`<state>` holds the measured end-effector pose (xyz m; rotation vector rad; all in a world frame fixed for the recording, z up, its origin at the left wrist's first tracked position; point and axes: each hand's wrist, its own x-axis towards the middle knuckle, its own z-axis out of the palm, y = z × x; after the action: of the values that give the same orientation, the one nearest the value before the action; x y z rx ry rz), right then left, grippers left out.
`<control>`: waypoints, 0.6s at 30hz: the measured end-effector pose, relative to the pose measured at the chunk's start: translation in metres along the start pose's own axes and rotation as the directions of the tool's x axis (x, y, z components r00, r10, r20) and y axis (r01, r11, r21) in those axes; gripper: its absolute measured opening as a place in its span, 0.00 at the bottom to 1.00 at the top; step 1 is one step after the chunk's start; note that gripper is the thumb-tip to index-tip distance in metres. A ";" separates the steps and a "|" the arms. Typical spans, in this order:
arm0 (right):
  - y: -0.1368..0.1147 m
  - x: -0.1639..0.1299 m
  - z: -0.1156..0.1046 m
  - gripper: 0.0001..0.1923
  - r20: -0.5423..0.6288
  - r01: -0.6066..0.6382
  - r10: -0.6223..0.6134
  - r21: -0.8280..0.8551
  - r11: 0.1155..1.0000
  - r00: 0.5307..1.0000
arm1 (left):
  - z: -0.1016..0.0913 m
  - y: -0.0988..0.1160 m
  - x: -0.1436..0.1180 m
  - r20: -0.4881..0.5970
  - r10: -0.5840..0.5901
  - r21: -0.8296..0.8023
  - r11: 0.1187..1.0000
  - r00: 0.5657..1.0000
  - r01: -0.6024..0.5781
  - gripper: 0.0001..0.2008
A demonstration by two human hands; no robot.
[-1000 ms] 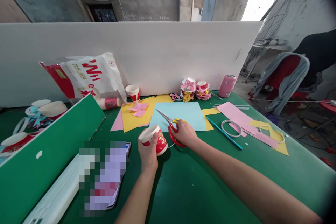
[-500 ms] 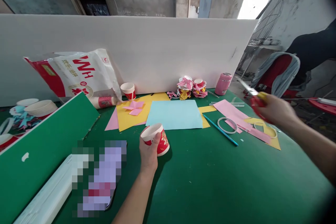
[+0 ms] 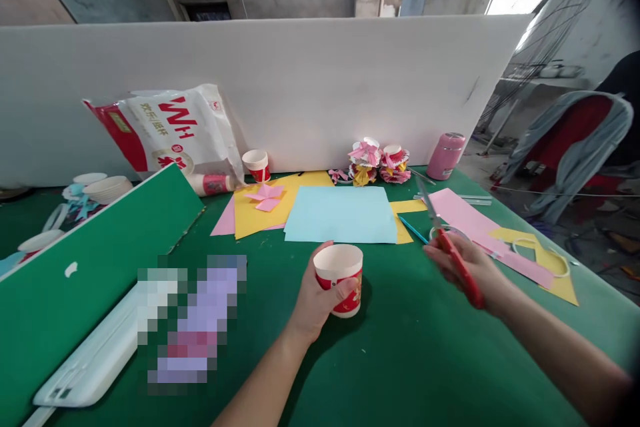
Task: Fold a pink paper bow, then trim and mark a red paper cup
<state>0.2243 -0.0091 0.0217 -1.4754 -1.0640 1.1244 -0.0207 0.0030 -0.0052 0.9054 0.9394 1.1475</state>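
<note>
My left hand point(image 3: 315, 300) grips a red and white paper cup point(image 3: 341, 278), held upright just above the green table point(image 3: 390, 360). My right hand point(image 3: 470, 265) holds red-handled scissors point(image 3: 450, 247) to the right of the cup, blades pointing up and away. The scissors and the cup are apart. A light blue paper sheet point(image 3: 343, 215) lies flat just beyond the cup, on top of yellow paper point(image 3: 255, 213).
A white board point(image 3: 300, 87) walls the table's far side. Against it lean a red and white bag point(image 3: 165, 130), a small cup point(image 3: 257, 165), paper flowers point(image 3: 377, 163) and a pink canister point(image 3: 447, 155). Pink strips point(image 3: 470, 220), tape rings and a blue pencil point(image 3: 413, 229) lie right. A green board point(image 3: 90, 267) stands left.
My right hand lifted the scissors off the blue sheet, swung out to the right, then came back toward the cup. My left hand turned the cup upright and shifted it right.
</note>
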 end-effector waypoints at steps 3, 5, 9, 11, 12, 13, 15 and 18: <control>0.002 -0.003 0.040 0.16 0.127 -0.023 0.010 0.107 0.994 0.992 | 0.002 0.001 -0.002 0.048 0.092 0.165 0.981 0.995 -0.099 0.37; 0.002 -0.006 0.055 0.18 0.194 -0.082 0.047 0.177 0.981 0.980 | 0.003 0.001 -0.003 0.045 0.186 0.291 0.937 0.981 -0.191 0.35; 0.008 -0.012 0.063 0.17 0.289 -0.129 0.054 0.250 0.960 0.956 | 0.003 -0.007 -0.006 0.056 0.391 0.565 0.746 0.919 -0.352 0.36; 0.013 -0.015 0.061 0.16 0.333 -0.116 0.015 0.285 0.951 0.943 | 0.002 -0.012 -0.007 0.116 0.482 0.675 0.603 0.868 -0.425 0.38; 0.015 -0.016 0.060 0.16 0.352 -0.114 0.002 0.297 0.948 0.936 | 0.001 -0.014 -0.007 0.160 0.519 0.713 0.528 0.840 -0.462 0.39; 0.016 -0.017 0.058 0.16 0.369 -0.117 -0.003 0.303 0.946 0.930 | 0.000 -0.016 -0.007 0.211 0.545 0.739 0.454 0.811 -0.497 0.40; 0.018 -0.018 0.057 0.15 0.386 -0.126 -0.002 0.305 0.944 0.923 | 0.000 -0.018 -0.007 0.307 0.573 0.766 0.325 0.760 -0.554 0.42; 0.019 -0.018 0.058 0.15 0.387 -0.142 0.010 0.314 0.939 0.922 | 0.002 -0.018 -0.008 0.394 0.576 0.776 0.209 0.716 -0.595 0.43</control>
<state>0.1659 -0.0190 -0.0012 -1.0562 -1.0115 1.6097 -0.0141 -0.0080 -0.0206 2.3281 1.2277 1.2402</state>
